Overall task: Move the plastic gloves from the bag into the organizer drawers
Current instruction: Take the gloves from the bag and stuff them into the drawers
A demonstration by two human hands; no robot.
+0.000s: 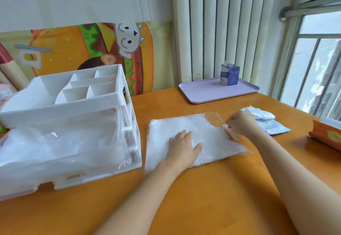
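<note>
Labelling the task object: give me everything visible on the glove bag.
The glove bag is a flat, clear plastic pouch packed with whitish translucent gloves, lying on the orange table just right of the white organizer, apart from it. Its flap at the far right end is partly lifted. The left hand presses flat on its middle; the right hand pinches the flap edge.

One bag [193, 139], one organizer [73, 124], two hands [184, 148].

bright daylight from the window [317, 65] on the right, soft shadows, wide-angle bending at edges, organizer [70, 124] kinda blurry, overall soft
</note>
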